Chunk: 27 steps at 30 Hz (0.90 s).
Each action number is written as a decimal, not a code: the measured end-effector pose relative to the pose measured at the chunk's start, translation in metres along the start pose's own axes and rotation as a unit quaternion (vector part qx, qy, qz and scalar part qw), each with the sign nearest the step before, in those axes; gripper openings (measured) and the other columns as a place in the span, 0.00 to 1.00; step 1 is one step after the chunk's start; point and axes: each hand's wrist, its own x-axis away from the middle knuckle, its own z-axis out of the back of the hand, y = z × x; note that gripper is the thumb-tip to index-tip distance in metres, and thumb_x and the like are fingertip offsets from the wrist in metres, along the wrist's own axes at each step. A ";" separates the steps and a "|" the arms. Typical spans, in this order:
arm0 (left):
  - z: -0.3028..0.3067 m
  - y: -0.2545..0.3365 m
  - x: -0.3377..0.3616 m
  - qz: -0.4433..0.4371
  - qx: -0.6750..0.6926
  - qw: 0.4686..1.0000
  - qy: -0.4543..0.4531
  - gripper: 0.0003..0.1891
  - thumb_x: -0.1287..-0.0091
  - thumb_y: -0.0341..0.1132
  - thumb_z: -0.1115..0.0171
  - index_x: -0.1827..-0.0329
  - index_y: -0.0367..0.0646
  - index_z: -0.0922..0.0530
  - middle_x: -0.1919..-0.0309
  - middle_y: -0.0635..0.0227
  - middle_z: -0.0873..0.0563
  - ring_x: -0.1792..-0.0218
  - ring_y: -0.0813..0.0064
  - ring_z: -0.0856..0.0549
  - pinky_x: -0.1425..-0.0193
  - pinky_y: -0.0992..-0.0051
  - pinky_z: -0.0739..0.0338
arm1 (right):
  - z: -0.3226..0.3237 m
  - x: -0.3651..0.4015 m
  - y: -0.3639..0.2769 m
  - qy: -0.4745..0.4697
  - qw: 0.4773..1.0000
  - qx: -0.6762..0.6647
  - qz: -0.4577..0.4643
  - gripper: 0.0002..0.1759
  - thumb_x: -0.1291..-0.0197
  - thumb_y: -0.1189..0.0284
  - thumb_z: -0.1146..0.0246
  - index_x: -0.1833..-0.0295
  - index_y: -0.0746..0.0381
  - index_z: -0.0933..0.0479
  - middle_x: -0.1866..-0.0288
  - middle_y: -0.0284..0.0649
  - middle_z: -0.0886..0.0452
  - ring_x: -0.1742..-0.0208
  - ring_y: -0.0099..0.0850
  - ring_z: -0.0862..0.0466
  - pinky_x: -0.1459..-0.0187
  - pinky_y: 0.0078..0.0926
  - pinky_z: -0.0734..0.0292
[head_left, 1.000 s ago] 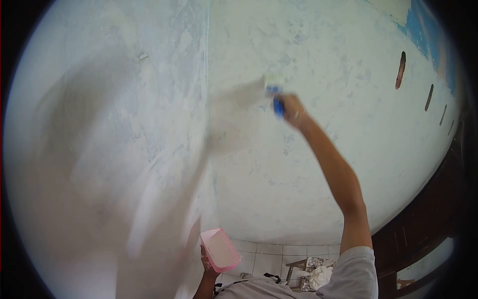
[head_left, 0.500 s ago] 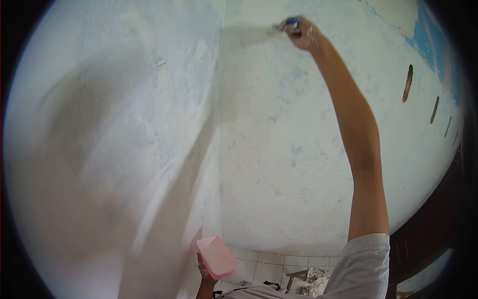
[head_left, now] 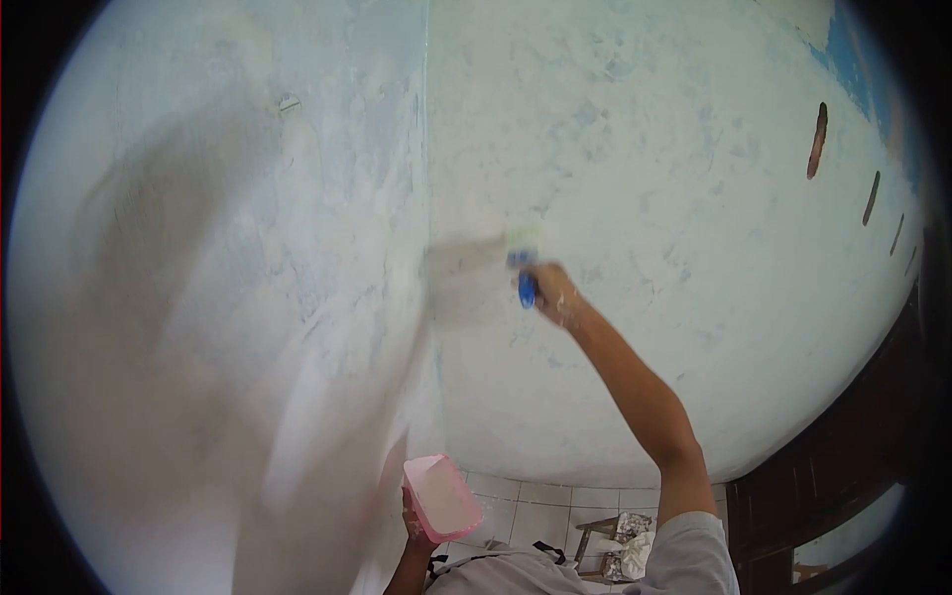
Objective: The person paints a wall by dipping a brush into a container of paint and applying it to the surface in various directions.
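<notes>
High on the right-hand wall (head_left: pixel 635 327), near the corner, my right hand (head_left: pixel 555 296) is closed around a blue-handled putty knife (head_left: pixel 527 288). Its pale blade end points up against the wall and is blurred by motion. Low down by the corner, my left hand (head_left: pixel 417 524) grips the side of a pink plastic tub (head_left: pixel 469 535). White paste (head_left: pixel 441 499) lies in the tilted tub. The left fingers are partly hidden behind it.
The left wall (head_left: pixel 228 327) carries shadows and a small chipped spot (head_left: pixel 289 103). Dark slots (head_left: pixel 817 141) run along the far right wall. Below are white floor tiles (head_left: pixel 535 521), a small wooden stool (head_left: pixel 587 540) with crumpled material (head_left: pixel 631 557), and dark brown woodwork (head_left: pixel 833 466).
My right hand has swept down and slightly left along the wall with the putty knife, and the elbow has bent. The tub has shifted slightly right in view.
</notes>
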 end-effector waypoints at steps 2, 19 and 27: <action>-0.007 0.004 0.000 0.005 -0.004 1.000 -0.006 0.39 0.33 0.69 0.57 0.27 0.53 0.39 0.37 0.63 0.25 0.39 0.58 0.23 0.37 0.48 0.27 | 0.011 -0.008 0.021 -0.023 0.998 -0.023 -0.061 0.09 0.35 0.75 0.43 0.56 0.69 0.21 0.70 0.37 0.22 0.78 0.19 0.28 0.83 0.16 0.37; -0.004 -0.005 -0.005 0.016 0.035 0.999 0.006 0.38 0.32 0.68 0.57 0.26 0.54 0.39 0.37 0.65 0.25 0.38 0.60 0.23 0.35 0.50 0.27 | -0.035 -0.032 -0.234 0.013 0.949 0.011 0.314 0.09 0.36 0.76 0.42 0.60 0.71 0.22 0.70 0.34 0.23 0.73 0.19 0.26 0.71 0.17 0.28; -0.011 -0.010 -0.014 0.018 -0.035 0.999 -0.015 0.37 0.31 0.67 0.58 0.26 0.52 0.40 0.35 0.64 0.26 0.38 0.60 0.23 0.35 0.51 0.27 | 0.053 0.024 0.112 0.079 0.996 -0.032 -0.018 0.12 0.37 0.74 0.43 0.53 0.70 0.21 0.73 0.35 0.23 0.77 0.21 0.26 0.78 0.17 0.32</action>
